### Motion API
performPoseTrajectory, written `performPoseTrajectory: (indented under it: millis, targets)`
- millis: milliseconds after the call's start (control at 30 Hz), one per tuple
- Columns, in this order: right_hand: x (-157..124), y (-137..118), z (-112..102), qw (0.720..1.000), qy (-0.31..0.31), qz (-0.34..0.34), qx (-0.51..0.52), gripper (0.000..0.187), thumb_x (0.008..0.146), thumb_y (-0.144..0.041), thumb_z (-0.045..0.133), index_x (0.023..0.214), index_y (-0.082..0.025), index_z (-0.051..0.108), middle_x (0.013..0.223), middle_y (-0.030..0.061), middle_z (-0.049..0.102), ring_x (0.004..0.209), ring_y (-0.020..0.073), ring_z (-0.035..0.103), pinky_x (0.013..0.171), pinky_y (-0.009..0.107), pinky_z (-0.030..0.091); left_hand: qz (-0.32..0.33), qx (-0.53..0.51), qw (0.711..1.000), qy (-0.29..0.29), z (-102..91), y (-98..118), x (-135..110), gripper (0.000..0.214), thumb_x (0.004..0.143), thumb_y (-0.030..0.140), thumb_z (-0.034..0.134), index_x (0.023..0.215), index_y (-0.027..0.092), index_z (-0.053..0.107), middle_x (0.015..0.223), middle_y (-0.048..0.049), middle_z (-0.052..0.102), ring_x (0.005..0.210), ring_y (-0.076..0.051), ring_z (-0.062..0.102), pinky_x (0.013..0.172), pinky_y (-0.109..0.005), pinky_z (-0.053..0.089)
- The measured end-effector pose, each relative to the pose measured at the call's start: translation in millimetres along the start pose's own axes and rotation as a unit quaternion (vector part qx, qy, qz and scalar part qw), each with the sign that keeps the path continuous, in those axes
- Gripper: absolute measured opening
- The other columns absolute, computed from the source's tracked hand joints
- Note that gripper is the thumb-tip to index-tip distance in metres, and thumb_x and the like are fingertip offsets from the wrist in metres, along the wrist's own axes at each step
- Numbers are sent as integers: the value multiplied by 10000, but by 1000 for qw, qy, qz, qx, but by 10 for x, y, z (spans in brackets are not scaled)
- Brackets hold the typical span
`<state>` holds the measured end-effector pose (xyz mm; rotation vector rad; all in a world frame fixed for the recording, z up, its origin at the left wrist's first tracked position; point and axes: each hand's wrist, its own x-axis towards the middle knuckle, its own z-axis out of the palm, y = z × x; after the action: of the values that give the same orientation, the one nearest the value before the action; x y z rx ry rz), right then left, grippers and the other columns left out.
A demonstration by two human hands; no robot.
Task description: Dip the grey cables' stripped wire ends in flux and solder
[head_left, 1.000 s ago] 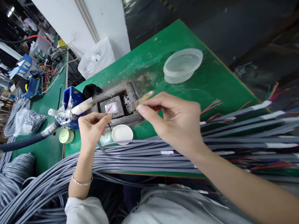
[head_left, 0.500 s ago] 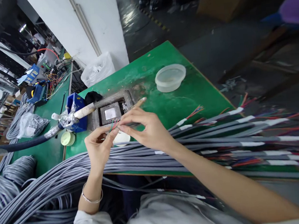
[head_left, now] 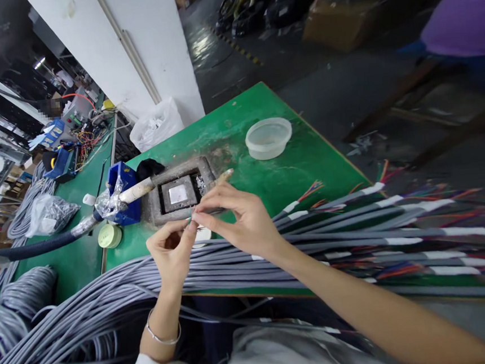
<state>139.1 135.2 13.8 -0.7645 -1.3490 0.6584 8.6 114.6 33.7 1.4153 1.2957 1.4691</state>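
Observation:
My left hand [head_left: 174, 250] is closed, thumb and forefinger pinching thin coloured wires [head_left: 189, 218]. My right hand [head_left: 241, 219] meets it there, its thumb and forefinger pressed on the same wires. Only a small green bit shows; fingers hide the rest. Just beyond both hands stands a grey square solder pot [head_left: 198, 166] with a bright square surface inside. A pale tapering stick tip [head_left: 225, 176] shows behind my right fingers; I cannot tell whether it is held. Under my wrists runs a thick bundle of grey cables [head_left: 232, 262], with white sleeves and bared coloured ends at right.
A fume hose [head_left: 139, 189] points at the pot, beside a blue bin [head_left: 126, 215]. Near it sits a round pale-green tub [head_left: 109, 235]. A clear plastic bowl [head_left: 268, 139] stands on the green table [head_left: 228, 121]. Coiled cable [head_left: 21, 297] lies at left.
The red and green wire ends that stood out above my left fingers are now mostly hidden between my fingertips. My left hand has shifted slightly right. The whole view has moved a little.

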Motion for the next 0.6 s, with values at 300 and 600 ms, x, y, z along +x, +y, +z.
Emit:
performPoseTrajectory:
  millis: [300,600]
  targets:
    - [30,-6,-40,997,-27,37,59,88,781,-207,628,694,-203,641,692,11,652,685,146,583,732,337,445,61,68,996,-18,44,62,-33,132,731,244,682,647,144,701,497,14,605,395,-42,417,399,-161,349]
    - [65,-23,-128,997,-75,-26,6,141,807,-175,565,669,-195,548,673,-11,559,701,133,532,869,375,394,62,103,993,-20,-7,95,-16,112,684,252,723,673,141,723,543,-7,665,455,-86,543,441,-176,427]
